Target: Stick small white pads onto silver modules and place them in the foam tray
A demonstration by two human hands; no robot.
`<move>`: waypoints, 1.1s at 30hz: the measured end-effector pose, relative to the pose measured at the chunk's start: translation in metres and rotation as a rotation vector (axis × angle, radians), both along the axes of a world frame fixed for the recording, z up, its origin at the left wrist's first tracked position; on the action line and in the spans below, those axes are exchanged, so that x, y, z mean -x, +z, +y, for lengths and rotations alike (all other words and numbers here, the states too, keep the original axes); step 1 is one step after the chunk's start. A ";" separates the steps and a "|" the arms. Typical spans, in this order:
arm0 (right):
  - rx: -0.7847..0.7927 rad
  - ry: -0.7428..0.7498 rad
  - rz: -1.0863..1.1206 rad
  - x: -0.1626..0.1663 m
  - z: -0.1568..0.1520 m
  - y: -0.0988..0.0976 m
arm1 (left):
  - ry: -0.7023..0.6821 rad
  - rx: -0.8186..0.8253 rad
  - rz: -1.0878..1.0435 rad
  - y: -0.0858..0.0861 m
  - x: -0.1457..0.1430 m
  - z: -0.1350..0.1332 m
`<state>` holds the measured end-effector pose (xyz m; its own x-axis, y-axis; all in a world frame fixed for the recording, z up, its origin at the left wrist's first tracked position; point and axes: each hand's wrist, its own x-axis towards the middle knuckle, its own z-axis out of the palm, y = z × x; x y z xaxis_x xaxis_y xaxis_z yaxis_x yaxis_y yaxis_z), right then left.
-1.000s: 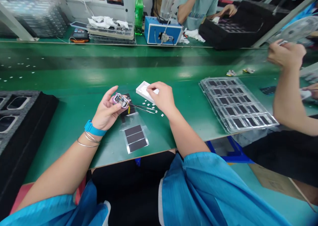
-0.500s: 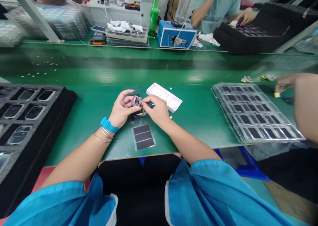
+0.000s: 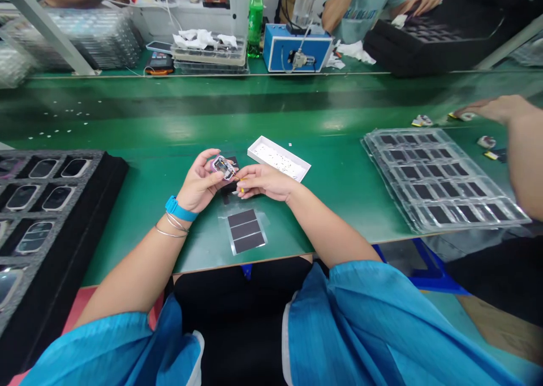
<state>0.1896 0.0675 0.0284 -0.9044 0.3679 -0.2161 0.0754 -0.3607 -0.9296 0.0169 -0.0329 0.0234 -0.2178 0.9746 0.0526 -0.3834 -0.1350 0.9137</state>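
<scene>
My left hand [image 3: 199, 185] is closed round a small pink-edged device [image 3: 222, 167] with its inner electronics showing, held a little above the green bench. My right hand [image 3: 262, 182] is pinched on thin tweezers [image 3: 238, 180] with a yellow band, their tips at the device's right edge. Just below the hands lies a clear film with three dark strips [image 3: 246, 230]. A shallow white tray [image 3: 279, 158] holding tiny white parts sits right behind my right hand.
A black foam tray [image 3: 46, 205] with device shells fills the left. Clear blister trays [image 3: 441, 176] of dark parts lie at the right, a co-worker's arm [image 3: 520, 148] reaching over them. Across the conveyor stand a blue box [image 3: 297, 52], a green bottle [image 3: 255, 18] and other workers.
My right hand left the white tray, picked up the tweezers that lay on the bench and brought them to the device in my left hand. The co-worker's arm has come down toward the bench.
</scene>
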 end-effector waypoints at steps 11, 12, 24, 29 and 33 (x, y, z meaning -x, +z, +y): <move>-0.566 -0.472 0.256 0.000 -0.007 0.009 | -0.226 0.107 -0.104 0.001 -0.008 -0.003; -0.592 -0.471 0.269 0.001 -0.009 0.008 | -0.247 0.114 -0.122 0.002 -0.009 -0.003; -0.998 -0.504 0.233 0.001 -0.013 -0.002 | -0.171 0.240 -0.113 0.005 -0.020 -0.001; -1.117 -0.527 0.138 0.011 -0.014 -0.010 | -0.057 0.333 -0.042 0.003 -0.022 0.004; -0.979 -0.555 0.031 0.021 -0.016 -0.018 | 0.085 0.385 -0.080 0.004 -0.009 0.008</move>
